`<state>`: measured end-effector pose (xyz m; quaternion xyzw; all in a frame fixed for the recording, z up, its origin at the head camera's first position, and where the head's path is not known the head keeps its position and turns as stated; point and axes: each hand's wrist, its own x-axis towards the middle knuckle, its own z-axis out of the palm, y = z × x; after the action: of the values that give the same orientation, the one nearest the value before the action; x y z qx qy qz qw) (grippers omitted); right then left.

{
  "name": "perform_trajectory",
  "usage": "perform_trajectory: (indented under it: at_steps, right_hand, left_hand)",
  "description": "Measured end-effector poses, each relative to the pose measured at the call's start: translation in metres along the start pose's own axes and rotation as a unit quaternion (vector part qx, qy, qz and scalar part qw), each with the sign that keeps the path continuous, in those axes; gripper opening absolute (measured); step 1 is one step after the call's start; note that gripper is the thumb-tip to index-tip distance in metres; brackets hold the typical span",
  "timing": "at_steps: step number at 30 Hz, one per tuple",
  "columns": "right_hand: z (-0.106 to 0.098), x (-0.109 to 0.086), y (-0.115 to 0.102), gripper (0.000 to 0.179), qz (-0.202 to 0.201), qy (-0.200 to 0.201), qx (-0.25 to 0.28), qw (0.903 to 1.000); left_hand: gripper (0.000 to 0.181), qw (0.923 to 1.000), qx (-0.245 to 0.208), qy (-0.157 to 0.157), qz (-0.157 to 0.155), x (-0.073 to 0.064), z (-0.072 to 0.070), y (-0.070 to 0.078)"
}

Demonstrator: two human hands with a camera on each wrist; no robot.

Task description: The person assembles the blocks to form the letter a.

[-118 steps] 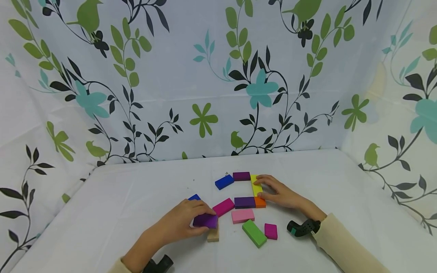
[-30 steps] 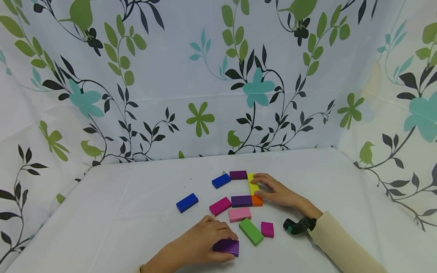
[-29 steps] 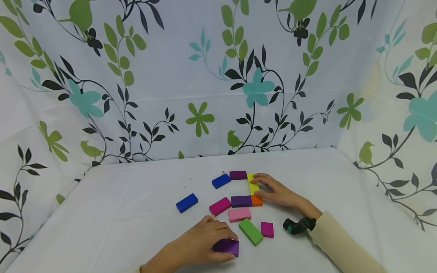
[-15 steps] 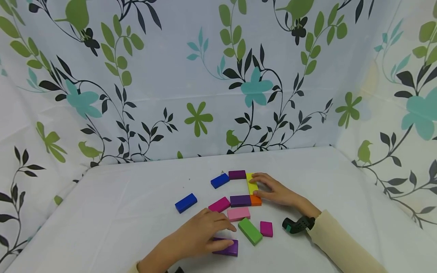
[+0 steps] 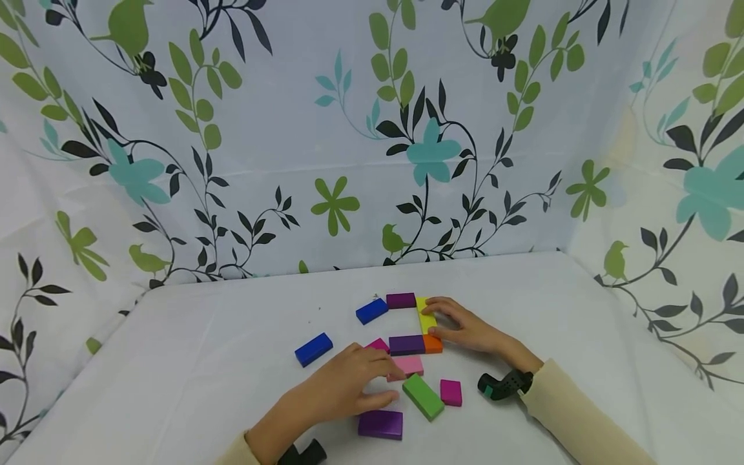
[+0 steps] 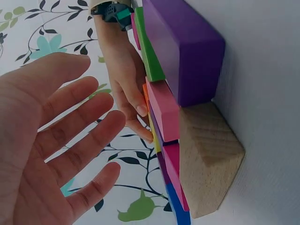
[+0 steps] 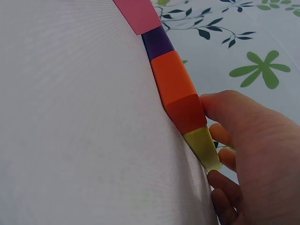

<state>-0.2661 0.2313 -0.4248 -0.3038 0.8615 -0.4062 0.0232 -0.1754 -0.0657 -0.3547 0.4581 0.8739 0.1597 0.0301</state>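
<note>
My left hand (image 5: 351, 384) hovers with spread fingers just behind a purple block (image 5: 380, 425) and holds nothing. In the left wrist view, its palm (image 6: 23, 126) faces the row of blocks, with a plain wooden block (image 6: 208, 159) against the purple one. That wooden block is hidden under the hand in the head view. My right hand (image 5: 467, 326) rests at a yellow block (image 5: 425, 316), fingertips on it and thumb near its front end. An orange block (image 7: 180, 89) adjoins the yellow one, beside a dark purple block (image 5: 406, 345).
Near the left hand lie a pink block (image 5: 409, 366), a green block (image 5: 423, 397) and a small magenta block (image 5: 451, 392). Two blue blocks, one at left (image 5: 314, 349) and one farther back (image 5: 372, 311), lie apart. A plum block (image 5: 401, 301) meets the yellow one. Patterned cloth (image 5: 256, 129) rises behind.
My left hand brought the purple block right and nearer, set it down, let go and rose back from it. My right hand keeps its place at the yellow block. The view shifts slightly.
</note>
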Motion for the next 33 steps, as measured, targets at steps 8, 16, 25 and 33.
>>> perform_trajectory:
  at_steps: [8, 16, 25, 33]
  right_hand:
    - [0.001, 0.000, 0.000, 0.037, -0.002, 0.002, -0.004, 1.0000]
    - [0.000, 0.000, -0.001, 0.038, -0.001, 0.001, -0.005, 1.0000]
    - [-0.002, 0.000, -0.003, 0.038, -0.001, 0.003, -0.009, 1.0000]
    - [0.000, 0.001, -0.001, 0.038, -0.006, -0.001, -0.010, 0.9999]
  left_hand:
    - [0.026, 0.9998, -0.007, -0.007, -0.019, 0.011, 0.005, -0.008]
    - [0.027, 0.9990, -0.001, -0.017, -0.041, 0.019, 0.010, -0.019]
    - [0.025, 0.9989, -0.021, -0.024, -0.034, 0.021, 0.013, -0.021]
    - [0.023, 0.9956, -0.080, -0.042, -0.025, 0.021, 0.016, -0.023]
